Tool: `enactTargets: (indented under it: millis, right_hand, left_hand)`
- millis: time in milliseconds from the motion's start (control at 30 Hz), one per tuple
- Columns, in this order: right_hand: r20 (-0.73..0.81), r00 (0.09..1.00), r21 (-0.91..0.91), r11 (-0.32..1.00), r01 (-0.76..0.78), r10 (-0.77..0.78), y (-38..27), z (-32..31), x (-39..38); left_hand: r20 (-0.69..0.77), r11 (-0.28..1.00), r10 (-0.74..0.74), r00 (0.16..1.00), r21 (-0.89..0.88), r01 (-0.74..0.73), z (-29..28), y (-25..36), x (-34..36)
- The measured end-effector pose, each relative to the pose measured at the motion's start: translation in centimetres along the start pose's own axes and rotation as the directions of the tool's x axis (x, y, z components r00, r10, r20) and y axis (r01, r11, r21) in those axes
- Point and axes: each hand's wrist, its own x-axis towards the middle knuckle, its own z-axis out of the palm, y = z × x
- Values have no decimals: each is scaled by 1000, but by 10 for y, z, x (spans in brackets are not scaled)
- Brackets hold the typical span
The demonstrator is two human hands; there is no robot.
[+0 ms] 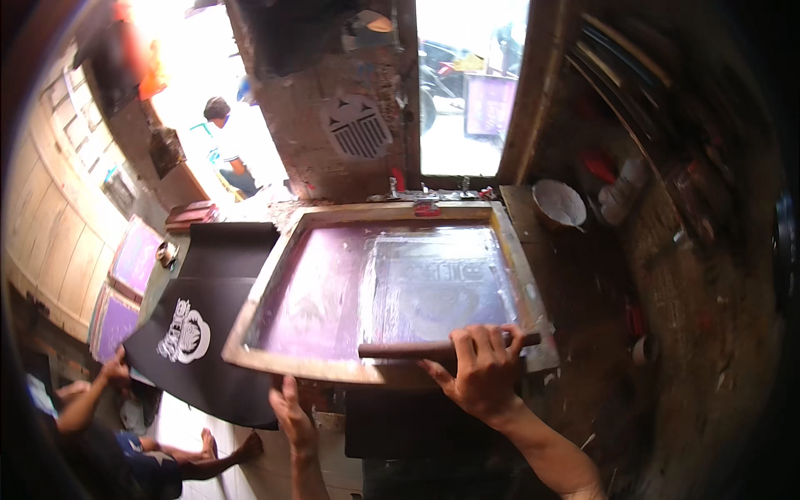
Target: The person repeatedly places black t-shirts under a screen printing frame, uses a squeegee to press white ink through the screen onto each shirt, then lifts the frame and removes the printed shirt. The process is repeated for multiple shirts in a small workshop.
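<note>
A wooden screen frame with pink and bluish mesh rests on the workbench, with a clamp at its back edge. My right hand grips a dark squeegee along the screen's front right. My left hand is open just below the front rail, fingers slightly curled beside a black sheet bearing a white print; whether they touch it is unclear. Another person's hand holds that sheet's left edge. More black material shows under the screen's front.
A co-worker is at lower left beside stacked purple screens. A white bowl sits on the bench at back right. Another person is outside the bright doorway at back left. Dark slats line the upper right.
</note>
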Motion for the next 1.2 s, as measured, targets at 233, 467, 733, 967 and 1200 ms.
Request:
enactTargets:
  millis: [233, 467, 733, 967, 1200]
  right_hand:
    - [-159, 987, -71, 997, -15, 3, 34, -61, 192]
    - [148, 980, 76, 987, -143, 131, 45, -91, 260]
    - [115, 980, 26, 986, -165, 161, 67, -86, 285]
    - [209, 966, 14, 988, -156, 150, 62, -88, 297]
    - [186, 972, -21, 990, -139, 140, 70, -91, 307]
  left_hand:
    - [174, 720, 691, 702, -78, -690, 133, 21, 104]
    - [762, 260, 331, 556, 493, -830, 218, -122, 186]
    - [776, 213, 382, 502, 455, -865, 235, -113, 182]
    - [625, 744, 374, 685, 238, -624, 215, -44, 158]
    - [-31, 593, 593, 805, 693, -410, -42, 33, 221]
